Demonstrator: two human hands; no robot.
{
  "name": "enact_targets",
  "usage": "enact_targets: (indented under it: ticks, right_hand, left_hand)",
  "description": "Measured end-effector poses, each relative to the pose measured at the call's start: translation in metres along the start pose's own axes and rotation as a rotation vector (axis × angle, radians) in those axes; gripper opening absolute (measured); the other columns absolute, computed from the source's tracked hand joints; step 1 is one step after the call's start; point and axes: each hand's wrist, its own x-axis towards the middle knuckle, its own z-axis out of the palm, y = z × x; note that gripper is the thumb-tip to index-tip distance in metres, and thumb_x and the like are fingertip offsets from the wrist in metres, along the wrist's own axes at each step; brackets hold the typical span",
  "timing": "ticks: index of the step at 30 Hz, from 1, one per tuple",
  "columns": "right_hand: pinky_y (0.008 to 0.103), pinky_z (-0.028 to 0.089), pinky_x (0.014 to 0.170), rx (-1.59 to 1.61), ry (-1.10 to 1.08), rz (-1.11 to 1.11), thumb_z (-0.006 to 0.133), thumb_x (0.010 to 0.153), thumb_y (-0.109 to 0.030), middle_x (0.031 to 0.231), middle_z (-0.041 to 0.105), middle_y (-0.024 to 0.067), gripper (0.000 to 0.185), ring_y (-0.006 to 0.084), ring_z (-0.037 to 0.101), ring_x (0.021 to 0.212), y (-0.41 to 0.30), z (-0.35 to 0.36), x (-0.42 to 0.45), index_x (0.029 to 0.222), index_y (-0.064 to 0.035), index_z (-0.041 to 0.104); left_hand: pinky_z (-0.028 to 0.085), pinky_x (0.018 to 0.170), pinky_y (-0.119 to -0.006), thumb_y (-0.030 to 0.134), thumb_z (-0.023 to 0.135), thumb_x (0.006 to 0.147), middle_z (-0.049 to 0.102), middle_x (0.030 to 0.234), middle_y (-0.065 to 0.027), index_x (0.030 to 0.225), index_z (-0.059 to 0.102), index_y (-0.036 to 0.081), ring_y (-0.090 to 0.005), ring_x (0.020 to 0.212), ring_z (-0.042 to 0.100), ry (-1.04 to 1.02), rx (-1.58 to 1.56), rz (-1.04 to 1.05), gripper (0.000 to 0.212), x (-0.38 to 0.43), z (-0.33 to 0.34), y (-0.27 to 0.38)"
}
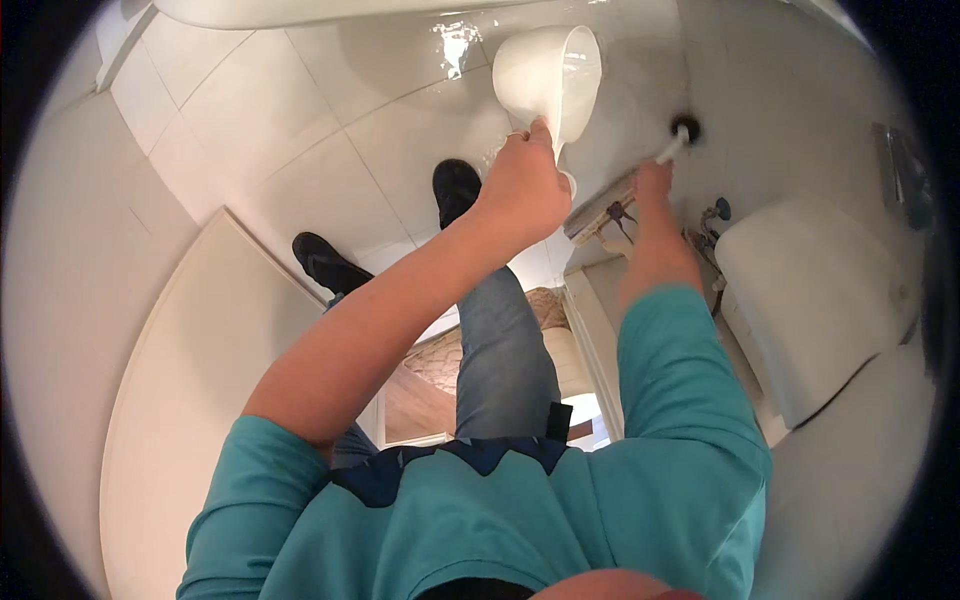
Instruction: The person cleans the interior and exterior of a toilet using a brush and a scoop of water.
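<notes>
My left hand grips the handle of a white plastic dipper, held tilted over the tiled floor. Part of the dipper's inside shows, with a wet-looking glint. Farther right, my right hand is closed around the white handle of a brush. The brush's dark round head is against a pale surface at the right; whether that is wall or floor I cannot tell. Water shines on the tiles beyond the dipper.
A white door stands at my left. Close to my right arm are a white plastic-looking fixture and a pipe with a blue-knobbed valve. A white basin-like edge crosses the top. My black flip-flops stand on the tiles.
</notes>
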Motion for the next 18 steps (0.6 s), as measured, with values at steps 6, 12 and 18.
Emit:
enact_targets:
  ticks: [6, 12, 18]
  right_hand:
    - [0.0441, 0.044, 0.063, 0.914, 0.221, 0.258, 0.044, 0.084, -0.023, 0.079, 0.056, 0.0176, 0.053, 0.0326, 0.057, 0.069, -0.073, -0.054, 0.006, 0.133, -0.0205, 0.025]
    - [0.0473, 0.047, 0.07, 0.863, 0.212, -0.042, 0.045, 0.082, -0.017, 0.08, 0.06, 0.0238, 0.066, 0.0394, 0.059, 0.074, -0.219, -0.154, -0.109, 0.139, -0.0209, 0.011]
    - [0.0475, 0.047, 0.069, 0.602, 0.116, -0.243, 0.043, 0.084, -0.014, 0.076, 0.061, 0.0224, 0.066, 0.0367, 0.06, 0.074, -0.228, -0.163, -0.149, 0.139, -0.0183, 0.007]
  left_hand:
    - [0.048, 0.057, -0.038, 0.006, 0.047, 0.073, 0.053, 0.076, -0.0214, 0.117, 0.04, -0.01, -0.0271, 0.07, 0.058, -0.117, -0.117, -0.292, 0.048, 0.01, -0.016, -0.008]
    - [0.041, 0.045, -0.028, 0.004, 0.047, 0.075, 0.044, 0.067, -0.0043, 0.119, 0.043, -0.004, -0.0117, 0.053, 0.043, -0.01, -0.567, -0.677, 0.045, -0.022, -0.054, -0.032]
    - [0.044, 0.045, -0.028, 0.005, 0.047, 0.073, 0.05, 0.075, -0.0118, 0.132, 0.026, -0.004, -0.016, 0.057, 0.05, 0.068, -0.625, -0.701, 0.064, -0.083, -0.119, -0.088]
